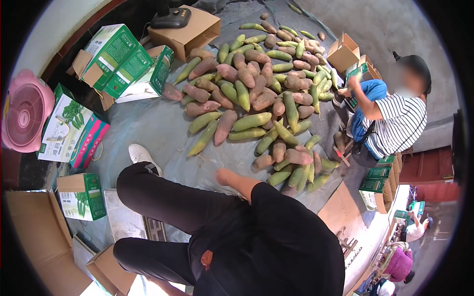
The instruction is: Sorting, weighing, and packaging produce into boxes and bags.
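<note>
Most of the produce lies loose: the pile of green corn ears and reddish sweet potatoes (256,84) spreads over the grey sheet (158,123) from 12 to 2 o'clock of the person, so by the look of it the bulk is left to handle, and whether any carton has been filled cannot be told. The right hand (223,176) reaches forward from a black sleeve, forearm bare and roughly level, low over the sheet; it is blurred, so whether its fingers are apart or together cannot be told, and nothing shows in it. The left hand is out of view. Nearest lies a sweet potato (263,161) at the hand's 2 o'clock, apart from it (an ear of corn (203,139) sits at 11). Green-and-white cartons (123,61) stand open at 10 o'clock
</note>
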A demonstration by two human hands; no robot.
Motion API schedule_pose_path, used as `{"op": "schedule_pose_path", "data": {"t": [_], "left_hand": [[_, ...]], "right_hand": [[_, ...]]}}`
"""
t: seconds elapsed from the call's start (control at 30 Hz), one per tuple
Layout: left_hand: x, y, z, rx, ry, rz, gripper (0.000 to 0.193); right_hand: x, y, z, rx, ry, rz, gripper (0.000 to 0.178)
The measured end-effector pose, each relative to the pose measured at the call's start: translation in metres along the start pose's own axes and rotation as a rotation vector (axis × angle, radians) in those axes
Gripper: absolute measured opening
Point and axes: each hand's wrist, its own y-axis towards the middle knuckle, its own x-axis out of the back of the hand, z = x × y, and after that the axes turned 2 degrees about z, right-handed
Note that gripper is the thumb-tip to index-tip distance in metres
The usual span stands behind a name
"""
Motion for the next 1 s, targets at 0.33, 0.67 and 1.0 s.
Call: {"op": "schedule_pose_path", "data": {"t": [0.33, 0.67, 1.0], "left_hand": [[0.0, 0.002, -0.027, 0.316, -0.179, -0.16, 0.046], [0.004, -0.003, -0.044, 0.357, -0.155, -0.185, 0.045], [0.017, -0.011, -0.049, 0.403, -0.117, -0.204, 0.043]], "right_hand": [[0.014, -0.01, 0.011, -0.174, 0.108, 0.027, 0.035], [-0.011, 0.005, -0.003, -0.112, 0.074, -0.005, 0.031], [-0.022, 0.007, 0.0, -0.156, 0.141, -0.025, 0.033]]}}
